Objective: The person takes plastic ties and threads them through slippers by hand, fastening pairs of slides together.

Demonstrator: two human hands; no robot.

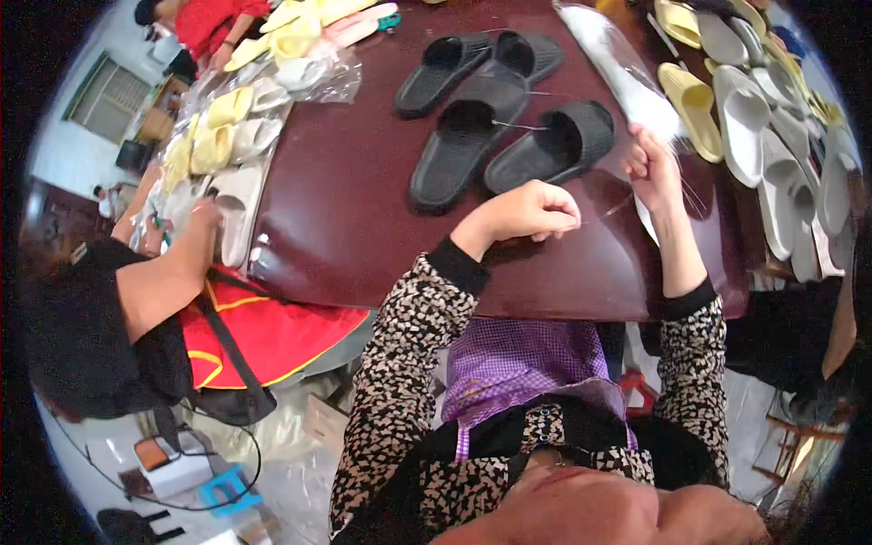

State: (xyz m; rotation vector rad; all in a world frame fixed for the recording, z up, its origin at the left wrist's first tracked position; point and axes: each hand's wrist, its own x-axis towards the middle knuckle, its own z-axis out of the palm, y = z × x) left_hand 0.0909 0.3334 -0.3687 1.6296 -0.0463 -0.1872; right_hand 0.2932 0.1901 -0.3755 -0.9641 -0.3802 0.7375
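Note:
Several black slide slippers (465, 136) lie on the dark red table in front of me, in pairs. Thin clear strands (520, 125) cross the nearer pair. My left hand (531, 211) is closed just in front of that pair, fingertips pinched; what they hold, if anything, is too fine to make out. On the right, my right hand (652, 165) is closed at the near end of a long bundle of thin white strands (627, 77) in a clear bag. Fine strands spread out beside its wrist, and its fingers seem pinched on some of them.
Yellow and grey slippers are heaped along the right edge (754, 109) and the left side (227, 136) of the table (336, 218). At left, a co-worker's arm (168, 282) reaches to a grey slipper. Another person in red (211, 27) is at the far left.

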